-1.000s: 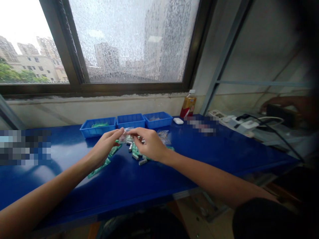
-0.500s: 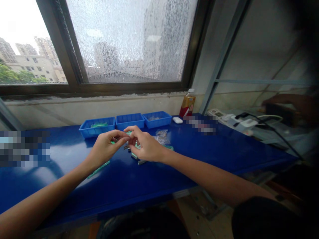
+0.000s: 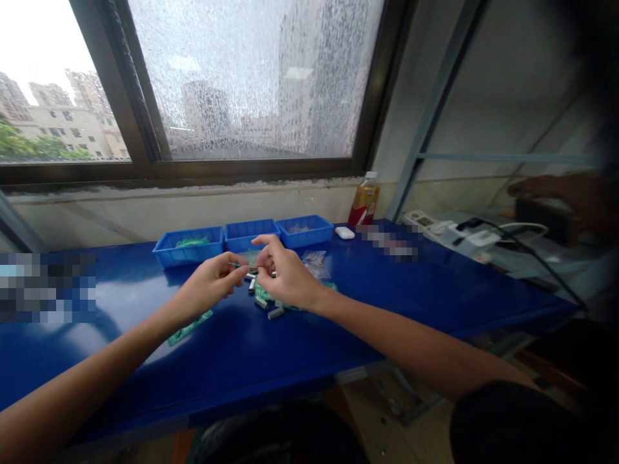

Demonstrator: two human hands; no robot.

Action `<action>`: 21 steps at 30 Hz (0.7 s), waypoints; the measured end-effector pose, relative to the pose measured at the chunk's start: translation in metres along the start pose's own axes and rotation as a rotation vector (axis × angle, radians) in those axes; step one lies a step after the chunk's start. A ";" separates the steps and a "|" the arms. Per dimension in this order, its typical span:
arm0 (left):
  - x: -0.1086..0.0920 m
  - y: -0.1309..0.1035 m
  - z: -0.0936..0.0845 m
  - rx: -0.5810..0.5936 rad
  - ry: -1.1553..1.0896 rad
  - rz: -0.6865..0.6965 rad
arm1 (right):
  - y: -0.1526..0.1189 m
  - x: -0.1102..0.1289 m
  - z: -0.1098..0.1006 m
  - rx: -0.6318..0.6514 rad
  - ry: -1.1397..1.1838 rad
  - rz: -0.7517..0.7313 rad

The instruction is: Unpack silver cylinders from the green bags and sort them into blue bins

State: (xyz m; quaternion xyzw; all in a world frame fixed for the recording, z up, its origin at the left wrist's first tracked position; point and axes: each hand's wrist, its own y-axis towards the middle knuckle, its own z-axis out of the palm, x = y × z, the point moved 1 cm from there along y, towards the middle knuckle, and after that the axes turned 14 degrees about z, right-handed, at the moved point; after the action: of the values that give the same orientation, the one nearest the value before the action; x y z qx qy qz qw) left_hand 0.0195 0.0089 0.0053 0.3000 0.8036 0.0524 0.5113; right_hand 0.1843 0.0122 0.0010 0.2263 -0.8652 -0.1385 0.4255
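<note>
My left hand (image 3: pixel 215 278) is closed in a pinch, with a bit of green showing at its fingertips. Facing it, my right hand (image 3: pixel 289 272) has its thumb and fingers curled together, its fingertips slightly blurred. A tiny thin piece seems to span the gap between the two hands, too small to name. Beneath and beside them lie several short silvery cylinders, one (image 3: pixel 276 313) nearest the front, on and around green plastic (image 3: pixel 264 291). A clear bag of small pieces (image 3: pixel 315 263) is just beyond my right hand. Another green strip (image 3: pixel 191 327) lies below my left wrist.
Three blue bins stand along the wall: the left bin (image 3: pixel 162 256) holds green pieces, the middle bin (image 3: pixel 251 242) is partly hidden, the right bin (image 3: pixel 307 240) holds clear pieces. A white case (image 3: pixel 345 233) and a bottle (image 3: pixel 365 201) are right of them. Another person's hand (image 3: pixel 556 188) is far right.
My hands have drawn slightly apart, the right one moving a little right with its index finger lifted. More of the silvery cylinders and green plastic now shows between them.
</note>
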 end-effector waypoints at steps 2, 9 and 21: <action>-0.001 -0.001 0.000 -0.009 -0.096 -0.058 | 0.000 0.000 0.000 -0.013 -0.013 -0.019; -0.003 -0.001 0.003 -0.133 -0.459 -0.144 | 0.001 0.001 -0.003 -0.001 -0.022 -0.094; -0.002 -0.004 -0.012 -0.127 -0.101 0.195 | 0.013 -0.006 -0.005 0.075 0.367 0.226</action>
State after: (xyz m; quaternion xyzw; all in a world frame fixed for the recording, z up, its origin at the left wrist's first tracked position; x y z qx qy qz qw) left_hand 0.0080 0.0074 0.0113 0.3461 0.7390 0.1376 0.5614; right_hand 0.1882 0.0263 0.0056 0.1651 -0.7977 -0.0141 0.5798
